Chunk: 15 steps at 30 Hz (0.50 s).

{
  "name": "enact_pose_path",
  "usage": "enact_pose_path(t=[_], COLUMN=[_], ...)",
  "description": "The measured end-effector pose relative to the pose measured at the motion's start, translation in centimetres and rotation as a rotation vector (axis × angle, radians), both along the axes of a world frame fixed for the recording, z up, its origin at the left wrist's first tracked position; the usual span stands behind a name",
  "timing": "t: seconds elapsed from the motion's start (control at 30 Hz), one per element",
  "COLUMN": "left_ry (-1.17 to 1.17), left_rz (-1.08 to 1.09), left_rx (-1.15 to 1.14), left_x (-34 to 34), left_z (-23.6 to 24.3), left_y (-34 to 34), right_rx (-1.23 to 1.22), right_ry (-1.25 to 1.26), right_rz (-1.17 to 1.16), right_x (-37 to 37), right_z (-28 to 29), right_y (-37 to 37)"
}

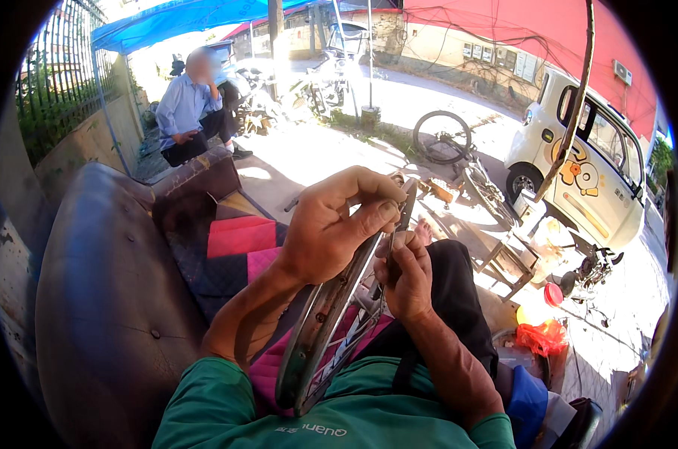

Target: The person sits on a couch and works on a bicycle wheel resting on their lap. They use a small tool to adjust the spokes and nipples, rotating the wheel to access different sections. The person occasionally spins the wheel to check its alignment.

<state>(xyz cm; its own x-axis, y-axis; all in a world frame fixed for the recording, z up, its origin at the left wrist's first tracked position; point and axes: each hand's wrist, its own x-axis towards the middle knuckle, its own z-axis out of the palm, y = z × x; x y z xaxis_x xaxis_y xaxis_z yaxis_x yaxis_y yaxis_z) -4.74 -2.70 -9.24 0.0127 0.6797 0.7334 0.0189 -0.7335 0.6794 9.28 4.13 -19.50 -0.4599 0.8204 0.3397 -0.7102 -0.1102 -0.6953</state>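
A bare metal bicycle wheel rim with thin spokes stands slanted on my lap, its lower end against my green shirt. Near the rim's far end, my left hand is closed, thumb and bent forefinger pressed together at the rim's edge. My right hand is pinched closed just below and to the right, beside the rim. Something thin and dark shows at its fingertips; I cannot make out what it is.
A brown padded sofa is at my left. Beyond it sits a person in a light shirt. A bicycle wheel, a white van, a wooden stand and a red plastic bag are ahead and right.
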Motion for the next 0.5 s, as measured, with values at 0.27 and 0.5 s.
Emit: enact_pose_path(t=[0.27, 0.5], left_ry=[-0.252, -0.368], left_rz=[0.079, 0.023], left_rx=[-0.046, -0.087], left_x=[-0.2, 0.6], left_z=[-1.1, -1.2], left_y=[-0.5, -1.7], right_rx=[-0.027, -0.111], right_ry=[-0.065, -0.047], right_rz=[-0.052, -0.085], right_x=[-0.3, -0.2], right_z=[-0.2, -0.3], right_y=[0.0, -0.2])
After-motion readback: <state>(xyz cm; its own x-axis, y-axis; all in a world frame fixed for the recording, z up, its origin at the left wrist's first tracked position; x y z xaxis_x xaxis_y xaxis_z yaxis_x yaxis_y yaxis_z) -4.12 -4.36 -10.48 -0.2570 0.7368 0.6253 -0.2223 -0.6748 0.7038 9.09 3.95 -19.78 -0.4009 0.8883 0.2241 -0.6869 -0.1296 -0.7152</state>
